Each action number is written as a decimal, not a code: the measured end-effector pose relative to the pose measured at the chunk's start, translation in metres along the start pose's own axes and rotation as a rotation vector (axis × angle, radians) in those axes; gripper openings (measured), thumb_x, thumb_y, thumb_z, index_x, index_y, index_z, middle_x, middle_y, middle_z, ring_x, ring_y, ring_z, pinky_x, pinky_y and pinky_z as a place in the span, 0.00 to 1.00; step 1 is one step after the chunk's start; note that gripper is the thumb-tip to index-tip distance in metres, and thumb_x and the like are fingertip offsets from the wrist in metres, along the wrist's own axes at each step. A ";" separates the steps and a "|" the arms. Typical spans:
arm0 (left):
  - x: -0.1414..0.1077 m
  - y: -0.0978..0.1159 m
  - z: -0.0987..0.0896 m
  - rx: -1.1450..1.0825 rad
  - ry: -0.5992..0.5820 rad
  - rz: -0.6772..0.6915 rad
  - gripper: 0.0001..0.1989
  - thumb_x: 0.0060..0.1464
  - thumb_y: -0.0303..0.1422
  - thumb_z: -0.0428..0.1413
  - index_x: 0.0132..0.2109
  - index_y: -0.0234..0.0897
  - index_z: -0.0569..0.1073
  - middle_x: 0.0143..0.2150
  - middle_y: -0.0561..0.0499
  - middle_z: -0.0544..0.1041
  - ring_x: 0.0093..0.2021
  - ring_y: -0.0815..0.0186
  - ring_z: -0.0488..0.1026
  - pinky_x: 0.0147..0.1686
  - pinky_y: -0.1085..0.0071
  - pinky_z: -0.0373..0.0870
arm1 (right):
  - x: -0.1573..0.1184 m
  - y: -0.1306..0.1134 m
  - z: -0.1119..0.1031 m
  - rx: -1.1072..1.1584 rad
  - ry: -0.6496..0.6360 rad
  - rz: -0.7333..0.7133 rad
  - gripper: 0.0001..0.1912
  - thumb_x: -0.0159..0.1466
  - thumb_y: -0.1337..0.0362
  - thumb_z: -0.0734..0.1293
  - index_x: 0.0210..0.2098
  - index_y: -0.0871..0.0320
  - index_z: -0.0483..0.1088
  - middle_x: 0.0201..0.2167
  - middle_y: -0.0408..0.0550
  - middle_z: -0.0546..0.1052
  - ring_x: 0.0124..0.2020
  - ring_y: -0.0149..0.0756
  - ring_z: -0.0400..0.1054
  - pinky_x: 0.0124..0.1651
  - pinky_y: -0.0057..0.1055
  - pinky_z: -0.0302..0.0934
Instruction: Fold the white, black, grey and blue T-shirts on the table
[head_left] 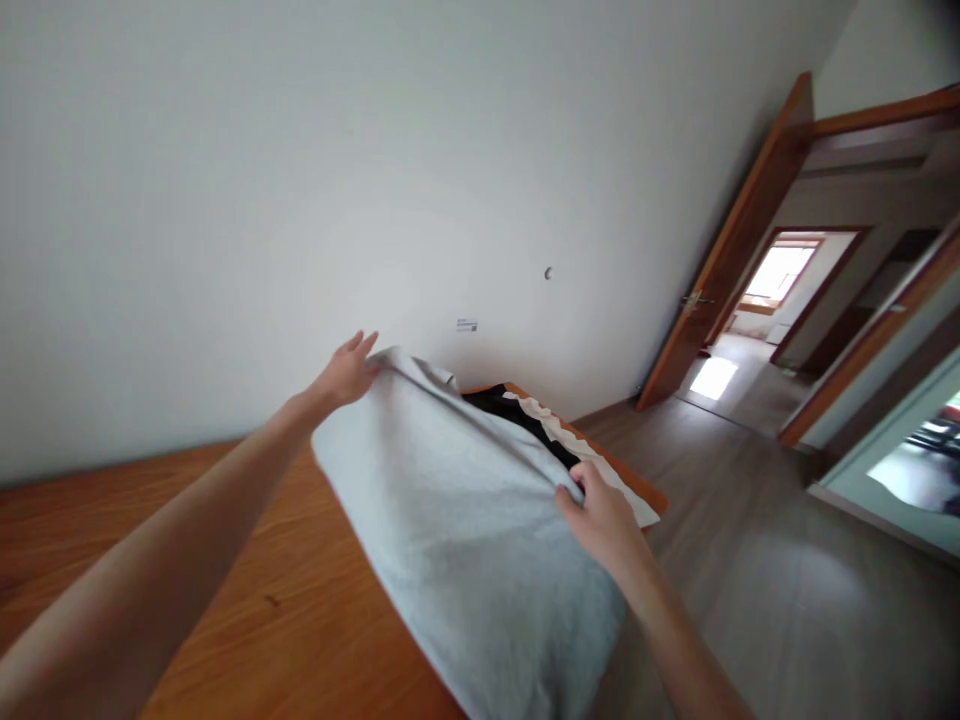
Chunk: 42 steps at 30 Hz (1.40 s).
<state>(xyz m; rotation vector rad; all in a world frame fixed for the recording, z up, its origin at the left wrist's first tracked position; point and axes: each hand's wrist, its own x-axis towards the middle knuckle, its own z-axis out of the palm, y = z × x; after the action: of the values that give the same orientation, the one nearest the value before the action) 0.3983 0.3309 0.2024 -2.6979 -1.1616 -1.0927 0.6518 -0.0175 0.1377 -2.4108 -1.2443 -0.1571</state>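
A pale grey-blue, rectangular-looking sheet of plain fabric stretches slantwise across the right-hand part of the brown wood-grained desk. Its far edge is raised and gathered into a long fold; the surface shows soft creases, and its near end runs out of view.

Lt-grey cloth: matt, soft-looking, w/ creases; tabletop: wood, visible grain, smooth, slight sheen; blk piece: matt, looks like cloth; wall: smooth, matt; door: brn wood, semi-gloss, metal hdl; floor: wood-look, smooth, glossy where lit
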 end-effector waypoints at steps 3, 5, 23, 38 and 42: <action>0.018 0.053 0.035 -0.070 -0.063 0.109 0.31 0.63 0.33 0.49 0.69 0.22 0.56 0.71 0.31 0.59 0.72 0.49 0.53 0.66 0.53 0.57 | 0.016 0.029 -0.003 -0.315 -0.006 0.150 0.14 0.66 0.58 0.62 0.47 0.60 0.69 0.40 0.59 0.78 0.41 0.50 0.75 0.36 0.35 0.60; -0.003 0.073 0.043 -0.146 -0.175 0.334 0.29 0.64 0.33 0.48 0.70 0.30 0.58 0.74 0.35 0.54 0.73 0.49 0.52 0.67 0.50 0.56 | 0.008 0.047 0.005 -0.425 -0.043 0.157 0.17 0.66 0.56 0.62 0.48 0.61 0.70 0.44 0.63 0.77 0.44 0.54 0.75 0.38 0.38 0.62; -0.353 -0.105 -0.048 -0.170 -0.067 -0.446 0.14 0.60 0.35 0.51 0.48 0.37 0.76 0.54 0.40 0.76 0.57 0.55 0.72 0.63 0.53 0.66 | -0.027 -0.177 0.181 0.226 -0.352 -0.595 0.14 0.69 0.57 0.59 0.40 0.56 0.74 0.37 0.51 0.81 0.37 0.39 0.75 0.36 0.30 0.59; -0.366 -0.118 -0.049 -0.840 0.490 -0.951 0.12 0.50 0.36 0.65 0.42 0.38 0.76 0.38 0.50 0.79 0.36 0.66 0.76 0.41 0.72 0.73 | -0.040 -0.171 0.222 0.672 -0.405 -0.513 0.24 0.66 0.41 0.57 0.36 0.55 0.71 0.27 0.50 0.79 0.26 0.40 0.72 0.32 0.32 0.61; -0.371 -0.124 -0.064 -1.141 0.740 -1.102 0.14 0.57 0.43 0.60 0.44 0.37 0.74 0.39 0.47 0.79 0.33 0.68 0.76 0.36 0.72 0.74 | -0.041 -0.172 0.225 0.686 -0.416 -0.542 0.24 0.65 0.41 0.58 0.36 0.54 0.70 0.27 0.49 0.79 0.25 0.40 0.71 0.31 0.33 0.61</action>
<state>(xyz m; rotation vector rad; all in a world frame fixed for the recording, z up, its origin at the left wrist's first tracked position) 0.1017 0.1678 -0.0037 -1.2289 -2.2479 -3.2462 0.4694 0.1325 -0.0235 -1.5228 -1.7532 0.5552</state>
